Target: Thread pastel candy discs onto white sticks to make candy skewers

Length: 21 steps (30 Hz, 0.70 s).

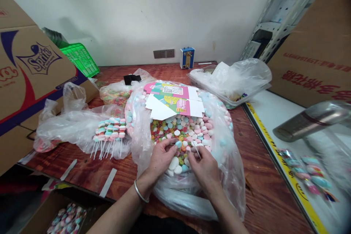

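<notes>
A thin white stick [196, 150] is over the near half of the large open candy bag [229, 164], in the right hand [204, 162]. The thumb and fingers are closed on it, a pinch that suits so slim a thing. Its long axis slants, the far end leaning away from the wearer and toward the bag's left side, the near end toward the bag's near right. The left hand [164, 155], just across from it, appears to have its thumb and fingertips together on a blue marshmallow [178, 144]; the 2 hands are near each other but apart.

Under them, the bag's mouth is spread wide, probably so that the loose marshmallows and the gummy rings [157, 137] are in reach of either hand. Flat printed cartons [177, 100] lie across the bag's far part, perhaps to have them close by.

Left of the bag, finished candy skewers [110, 129] lie side by side on clear plastic, likely to keep them off the wood of the bench [270, 186]; their bare sticks point toward the wearer. Beyond the bag's far right is a clear tray [231, 99] with plastic over it. Well right of the bag, a steel flask [309, 120] lies on a white surface [263, 108].
</notes>
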Tool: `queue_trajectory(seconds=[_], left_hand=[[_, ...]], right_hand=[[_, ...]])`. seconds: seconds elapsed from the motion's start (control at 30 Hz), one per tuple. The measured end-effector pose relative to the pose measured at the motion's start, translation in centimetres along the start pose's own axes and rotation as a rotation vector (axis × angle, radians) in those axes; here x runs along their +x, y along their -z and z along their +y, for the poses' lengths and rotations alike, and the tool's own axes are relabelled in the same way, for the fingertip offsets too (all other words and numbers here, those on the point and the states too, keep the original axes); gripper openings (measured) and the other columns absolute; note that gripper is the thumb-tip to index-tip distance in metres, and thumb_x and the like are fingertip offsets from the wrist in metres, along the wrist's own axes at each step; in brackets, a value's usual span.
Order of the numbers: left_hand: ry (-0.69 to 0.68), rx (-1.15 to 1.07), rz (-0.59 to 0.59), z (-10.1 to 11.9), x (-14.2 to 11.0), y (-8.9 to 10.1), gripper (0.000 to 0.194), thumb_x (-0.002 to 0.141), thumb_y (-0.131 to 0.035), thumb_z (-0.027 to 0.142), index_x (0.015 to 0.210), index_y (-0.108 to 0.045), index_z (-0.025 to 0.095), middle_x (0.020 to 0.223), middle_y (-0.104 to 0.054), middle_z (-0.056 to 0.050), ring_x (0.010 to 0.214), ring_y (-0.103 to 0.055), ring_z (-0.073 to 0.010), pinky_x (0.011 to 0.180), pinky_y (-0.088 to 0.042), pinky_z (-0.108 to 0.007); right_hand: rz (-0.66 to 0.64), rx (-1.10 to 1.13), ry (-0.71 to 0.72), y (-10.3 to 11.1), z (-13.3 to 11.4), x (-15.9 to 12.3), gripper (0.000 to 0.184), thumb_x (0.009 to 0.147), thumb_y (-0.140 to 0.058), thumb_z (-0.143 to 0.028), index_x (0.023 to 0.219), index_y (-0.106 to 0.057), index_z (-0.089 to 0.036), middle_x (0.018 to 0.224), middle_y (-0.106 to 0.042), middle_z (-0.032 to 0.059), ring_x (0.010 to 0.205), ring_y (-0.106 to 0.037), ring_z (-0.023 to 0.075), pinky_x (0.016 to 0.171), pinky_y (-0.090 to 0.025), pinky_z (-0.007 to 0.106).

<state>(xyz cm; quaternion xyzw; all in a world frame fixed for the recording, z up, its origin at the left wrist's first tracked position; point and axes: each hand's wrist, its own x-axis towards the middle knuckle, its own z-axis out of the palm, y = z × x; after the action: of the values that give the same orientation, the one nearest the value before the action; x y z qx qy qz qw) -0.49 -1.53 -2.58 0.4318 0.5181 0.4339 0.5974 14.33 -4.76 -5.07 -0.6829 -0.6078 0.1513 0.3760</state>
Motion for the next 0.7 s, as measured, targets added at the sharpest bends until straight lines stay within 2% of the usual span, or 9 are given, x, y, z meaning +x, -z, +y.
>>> queue_trajectory(seconds=[0.13, 0.3, 0.53, 0.7], left_hand=[[-0.005, -0.089, -0.087, 0.3, -0.4, -1.2, 0.036, 0.069, -0.076, 0.032, 0.099, -0.072, 0.014, 0.097, -0.073, -0.008, 0.083, -0.067, -0.0177, 0.08, -0.053, -0.029], [-0.014, -0.224, -0.204, 0.8, -1.2, -2.1, 0.029, 0.075, -0.073, 0.033, 0.095, -0.073, 0.013, 0.092, -0.073, -0.007, 0.086, -0.065, -0.0175, 0.083, -0.051, -0.029], [0.028, -0.301, -0.156, 0.3, -1.2, -1.6, 0.04, 0.064, -0.083, 0.028, 0.098, -0.07, 0.011, 0.091, -0.072, -0.008, 0.083, -0.064, -0.0149, 0.077, -0.049, -0.024], [-0.038, -0.232, -0.084, 0.3, -1.5, -1.7, 0.038, 0.063, -0.083, 0.031, 0.094, -0.069, 0.013, 0.09, -0.072, -0.007, 0.084, -0.065, -0.0163, 0.081, -0.05, -0.028]], right_hand=[[0.115, 0.06, 0.063, 0.9, -1.1, -1.0, 0.023, 0.09, -0.051, -0.041, 0.085, -0.057, -0.02, 0.073, -0.059, -0.0001, 0.063, -0.054, 0.012, 0.06, -0.043, 0.022], [0.164, 0.077, 0.172, 0.9, -1.9, -1.3, 0.021, 0.092, -0.051, -0.037, 0.094, -0.059, -0.018, 0.083, -0.062, 0.0019, 0.068, -0.056, 0.0107, 0.064, -0.044, 0.021], [0.171, 0.05, 0.259, 1.1, -1.8, -1.3, 0.016, 0.09, -0.05, -0.029, 0.098, -0.059, -0.018, 0.081, -0.062, 0.0012, 0.063, -0.055, 0.0104, 0.056, -0.044, 0.021], [0.221, -0.013, 0.313, 1.0, -1.7, -1.3, 0.016, 0.089, -0.049, -0.025, 0.101, -0.059, -0.019, 0.1, -0.064, 0.0077, 0.094, -0.061, 0.0167, 0.071, -0.05, 0.025]])
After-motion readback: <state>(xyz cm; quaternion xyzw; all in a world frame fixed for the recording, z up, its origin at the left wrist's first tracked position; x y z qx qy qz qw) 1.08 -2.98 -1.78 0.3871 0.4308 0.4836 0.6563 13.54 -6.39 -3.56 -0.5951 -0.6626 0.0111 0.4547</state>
